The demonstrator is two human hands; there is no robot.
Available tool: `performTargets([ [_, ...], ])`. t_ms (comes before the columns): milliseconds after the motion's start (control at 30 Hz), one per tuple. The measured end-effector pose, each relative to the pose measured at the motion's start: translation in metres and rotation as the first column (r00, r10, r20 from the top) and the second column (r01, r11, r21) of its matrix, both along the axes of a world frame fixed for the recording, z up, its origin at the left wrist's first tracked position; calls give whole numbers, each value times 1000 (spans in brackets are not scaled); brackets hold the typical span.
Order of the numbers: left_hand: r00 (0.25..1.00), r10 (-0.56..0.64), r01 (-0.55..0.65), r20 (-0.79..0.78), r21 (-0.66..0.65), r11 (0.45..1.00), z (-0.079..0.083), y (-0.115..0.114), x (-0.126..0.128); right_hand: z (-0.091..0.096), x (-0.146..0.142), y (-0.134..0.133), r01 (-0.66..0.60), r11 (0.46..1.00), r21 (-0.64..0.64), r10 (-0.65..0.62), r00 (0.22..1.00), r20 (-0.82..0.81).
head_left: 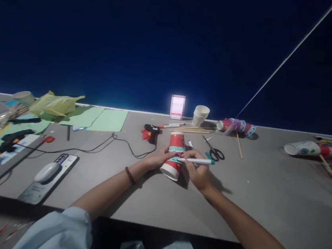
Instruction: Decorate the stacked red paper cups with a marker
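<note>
leftward first, shows a white power strip point(28, 145) on a grey table point(133, 200), with a crumpled yellow-green bag point(56, 105) and pale green sheets point(111, 120) farther back. nearer the front edge, shows a white rounded object point(47, 172) resting on a phone-like slab point(66, 167). moving right, comes to a black glue gun point(152, 129) beside red scraps point(146, 135). next, grips with the left hand point(157, 160) a red patterned paper-cup piece point(177, 146), white-rimmed at both ends and set around the middle of the table, with fingers partly closed about the waist; on or just above the tabletop, cannot tell which. beyond, shows a bright blurred screen point(177, 107), then wooden sticks point(191, 130) and a stack of white cups point(200, 115). back in front, pinches with the right hand point(198, 170) a white marker point(198, 161) with a teal end, with fingers curled in and the tip pointing at the cup piece. farther right, shows black-handled scissors point(217, 154), then a purple-wrapped cup piece point(243, 127) and, rightmost, a white-and-red one point(307, 149), both on sticks
</note>
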State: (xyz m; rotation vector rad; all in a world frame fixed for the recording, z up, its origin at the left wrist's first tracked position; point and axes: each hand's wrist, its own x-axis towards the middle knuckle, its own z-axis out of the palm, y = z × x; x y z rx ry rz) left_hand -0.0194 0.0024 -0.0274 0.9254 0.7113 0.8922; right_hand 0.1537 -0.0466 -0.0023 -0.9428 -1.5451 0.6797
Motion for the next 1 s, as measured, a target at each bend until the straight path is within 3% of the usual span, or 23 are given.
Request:
performTargets([
  [467,1000,-7,7,-15,-9,1000,-1,1,0,5,-1,0,29,1000,3,-29,997,75],
  [733,997,-64,66,-30,51,997,0,1,-2,5,-1,0,14,1000,-24,-13,1000,19],
  [1000,1000,-18,18,-18,19,1000,-3,2,-1,4,0,0,6,1000,4,-6,1000,-3],
])
